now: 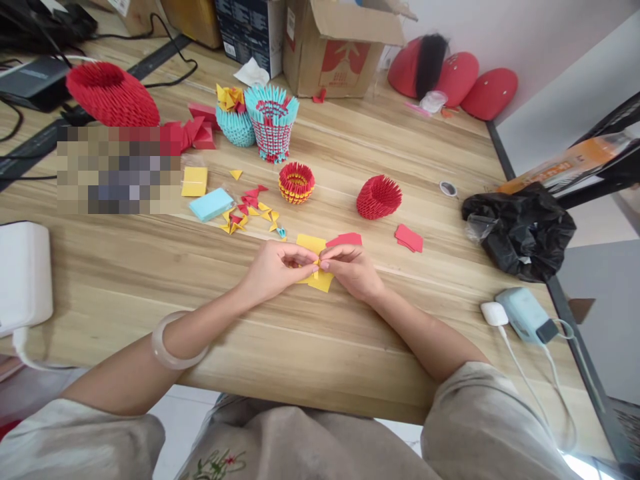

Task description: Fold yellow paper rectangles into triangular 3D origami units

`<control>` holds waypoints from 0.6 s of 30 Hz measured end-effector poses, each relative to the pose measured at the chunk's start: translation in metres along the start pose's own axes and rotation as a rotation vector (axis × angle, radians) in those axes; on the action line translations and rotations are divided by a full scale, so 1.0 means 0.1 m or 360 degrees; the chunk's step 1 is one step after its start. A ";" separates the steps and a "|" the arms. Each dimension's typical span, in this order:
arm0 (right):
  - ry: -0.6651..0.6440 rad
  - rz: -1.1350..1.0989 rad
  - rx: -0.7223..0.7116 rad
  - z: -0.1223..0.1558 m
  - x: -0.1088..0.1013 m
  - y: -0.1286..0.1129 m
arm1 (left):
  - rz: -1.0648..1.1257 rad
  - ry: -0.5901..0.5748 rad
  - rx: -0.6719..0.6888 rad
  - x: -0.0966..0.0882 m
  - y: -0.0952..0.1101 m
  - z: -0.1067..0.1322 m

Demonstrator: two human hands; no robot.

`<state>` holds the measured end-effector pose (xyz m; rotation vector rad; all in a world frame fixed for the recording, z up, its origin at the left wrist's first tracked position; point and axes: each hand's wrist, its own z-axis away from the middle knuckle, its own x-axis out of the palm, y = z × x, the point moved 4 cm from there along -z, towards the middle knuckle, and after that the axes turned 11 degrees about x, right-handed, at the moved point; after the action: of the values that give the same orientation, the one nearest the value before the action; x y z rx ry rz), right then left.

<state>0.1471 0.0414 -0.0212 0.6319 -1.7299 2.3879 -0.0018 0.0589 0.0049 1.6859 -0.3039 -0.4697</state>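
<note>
My left hand (277, 268) and my right hand (353, 269) meet at the middle of the wooden table (320, 347). Both pinch a small yellow folded paper piece (317, 264) between their fingertips. Under the hands lies a stack of yellow paper slips (320, 280), partly hidden. A pale bangle (173, 343) circles my left wrist. Just beyond the hands lie red paper slips (345, 239) and, further right, another small red stack (409, 238). Loose folded triangles in yellow, red and blue (253, 212) are scattered to the upper left.
Modular paper models stand behind: a red-and-yellow ring (297, 182), a red bowl (379, 197), a teal-and-red vase (273, 122), a large red form (111, 93). A black bag (520, 230) sits right, a cardboard box (340, 47) at the back, a white device (23, 277) left.
</note>
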 end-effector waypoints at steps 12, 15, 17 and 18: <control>0.0018 -0.0147 0.0130 0.00 0.00 0.02 | 0.0044 0.0013 -0.0021 0.00 0.03 -0.01; -0.0006 -0.0164 0.0156 0.00 0.00 0.02 | 0.0161 -0.0019 -0.0110 0.00 0.01 -0.02; -0.0039 -0.0182 0.0203 0.00 0.00 0.02 | 0.0266 -0.0053 -0.0180 0.00 -0.01 -0.03; -0.0060 -0.0193 0.0236 0.01 0.00 0.03 | 0.0318 -0.0071 -0.0210 0.00 -0.02 -0.03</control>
<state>0.1467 0.0400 -0.0235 0.7822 -1.4915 2.4498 -0.0006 0.0616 0.0030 1.5008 -0.4598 -0.3707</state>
